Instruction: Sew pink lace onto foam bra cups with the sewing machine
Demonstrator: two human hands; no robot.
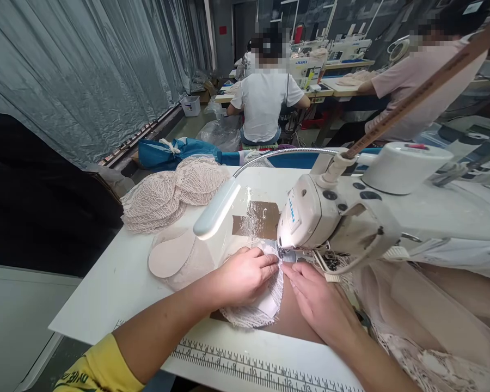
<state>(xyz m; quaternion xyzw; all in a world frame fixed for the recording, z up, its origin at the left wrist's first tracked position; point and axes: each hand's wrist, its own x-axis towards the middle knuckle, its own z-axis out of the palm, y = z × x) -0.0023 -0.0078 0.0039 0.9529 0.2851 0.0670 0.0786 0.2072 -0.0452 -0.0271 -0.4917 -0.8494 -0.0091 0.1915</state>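
Observation:
A pale pink lace bra cup (273,305) with a white lining lies under the needle area of a white sewing machine (310,212). My left hand (245,275) is closed on the cup from the left, its bent fingertips pressing the fabric close to the presser foot. From the right, my right hand (316,294) pinches the cup's lace edge with its fingertips, just in front of the foot. Brown fabric or a brown sheet (296,313) spreads beneath the cup and right hand. The needle itself is hidden by the machine head and fingers.
Stacked lace cups (155,201) and smooth beige cup pieces (173,255) lie left on the white table (106,294). A lit lamp (216,209) hangs over the table. Sheer lace fabric (424,310) drapes at right. A printed ruler (245,365) runs along the front; co-workers sit beyond.

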